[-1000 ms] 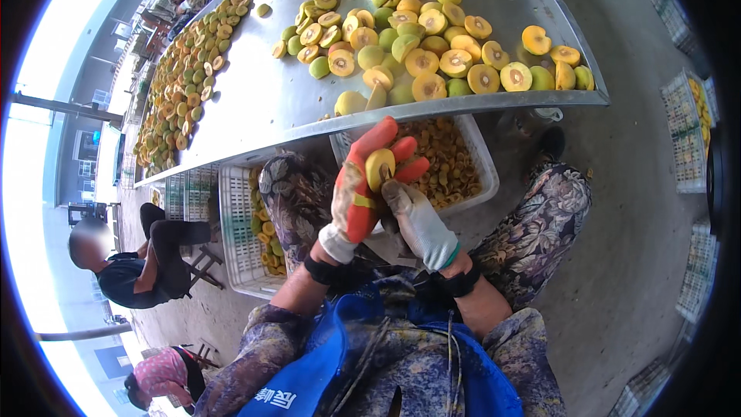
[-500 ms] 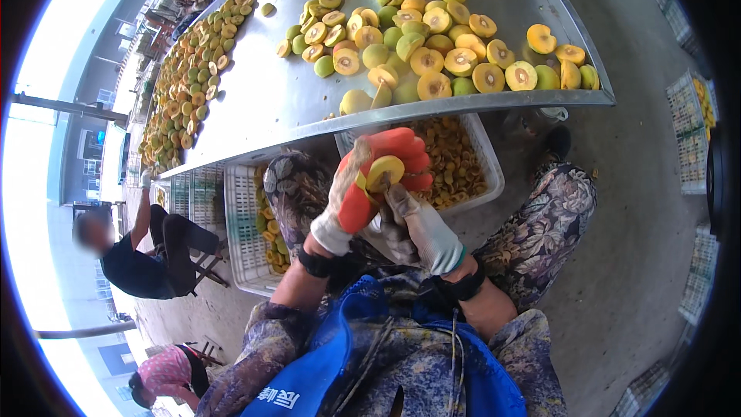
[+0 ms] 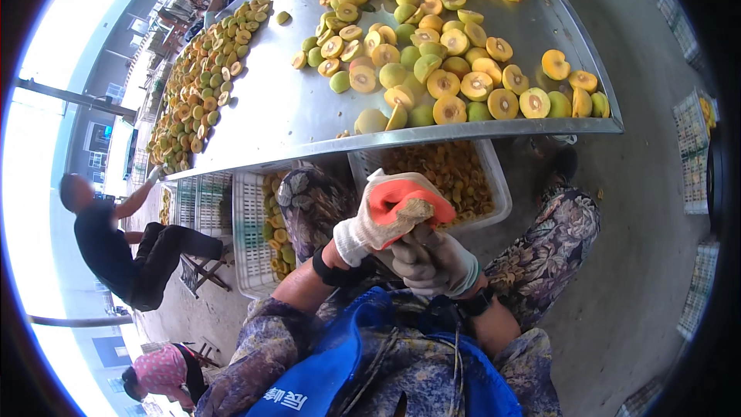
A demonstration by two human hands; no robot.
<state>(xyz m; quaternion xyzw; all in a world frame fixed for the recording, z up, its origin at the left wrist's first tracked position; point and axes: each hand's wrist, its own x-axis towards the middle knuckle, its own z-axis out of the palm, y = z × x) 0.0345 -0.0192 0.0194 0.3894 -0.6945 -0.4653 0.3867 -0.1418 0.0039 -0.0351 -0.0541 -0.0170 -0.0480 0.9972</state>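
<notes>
My left hand (image 3: 392,215), in a white glove with an orange-red palm, is curled closed above my lap. Its fingers fold inward, and no fruit shows between them, so what it holds is hidden. Just below, my right hand (image 3: 436,264), in a grey-and-white glove, is closed as well, its fingers touching the left glove. Whatever it grips cannot be made out. Beyond both hands, halved peach-like fruits (image 3: 450,109) with yellow flesh and brown centres are heaped on a metal table (image 3: 285,120). Some lie cut side up, others show green-yellow skin.
Under the table edge stands a white crate (image 3: 503,199) of brownish-orange pieces. Left of my knee, another white crate (image 3: 248,251) holds fruit halves. A second fruit heap (image 3: 202,96) lines the table's left side. Co-workers sit at left; more crates (image 3: 689,156) stand at right.
My left hand has turned over and closed; the fruit half seen in it earlier is out of sight. My right hand has curled tighter beneath it. The whole view has shifted slightly.
</notes>
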